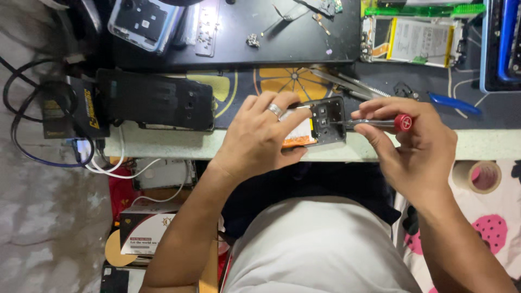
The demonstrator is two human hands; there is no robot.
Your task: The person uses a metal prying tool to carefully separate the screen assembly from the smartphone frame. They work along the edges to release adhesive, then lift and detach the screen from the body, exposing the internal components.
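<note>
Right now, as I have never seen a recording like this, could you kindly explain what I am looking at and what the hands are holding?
There is one picture, taken by a camera worn on a person's head and looking down at their own two bare hands over a workbench edge. The left hand, with a silver ring on one finger, steadies an opened black phone with an orange-and-white battery. The right hand holds a slim metal screwdriver with a red end cap, its tip pointing into the phone's upper part. On the surface lie a black phone back cover, metal tweezers, a blue-handled tool, a second opened phone with a white battery and a dark work mat. A roll of beige tape sits lower right.
</note>
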